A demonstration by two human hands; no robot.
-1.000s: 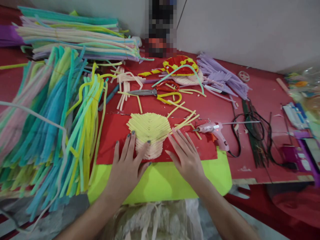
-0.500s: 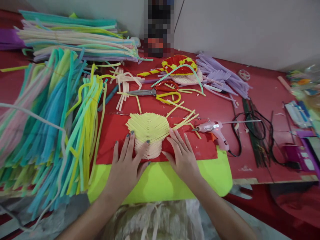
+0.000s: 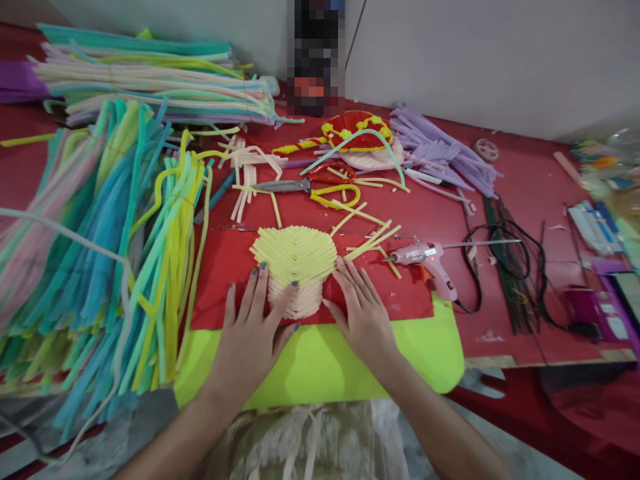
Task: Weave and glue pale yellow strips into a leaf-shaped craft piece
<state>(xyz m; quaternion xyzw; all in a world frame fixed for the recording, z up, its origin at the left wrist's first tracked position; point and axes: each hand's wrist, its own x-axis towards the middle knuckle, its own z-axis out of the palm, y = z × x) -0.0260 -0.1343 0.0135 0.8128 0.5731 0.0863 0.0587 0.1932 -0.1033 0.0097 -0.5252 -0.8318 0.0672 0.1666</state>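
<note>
A leaf-like piece of layered pipe cleaner strips (image 3: 296,257), yellow above and cream below, lies flat on a red sheet (image 3: 220,267). My left hand (image 3: 255,313) rests palm down at its lower left, fingers spread, with a fingertip on the cream part. At the right edge of the piece lies my right hand (image 3: 363,310), also flat, its fingertips touching or very close to the yellow strips. Neither hand grips anything. Under the red sheet is a lime-green mat (image 3: 320,367). Loose yellow strips (image 3: 375,237) lie to the upper right.
A pink glue gun (image 3: 425,257) lies right of the sheet, near a black cord (image 3: 475,267). Scissors (image 3: 310,187) with red and yellow handles lie behind the piece. Bundles of coloured pipe cleaners (image 3: 100,227) fill the left; purple ones (image 3: 445,147) lie at the back right.
The whole view has shifted very slightly. Both hands keep the same places on and beside the layered piece.
</note>
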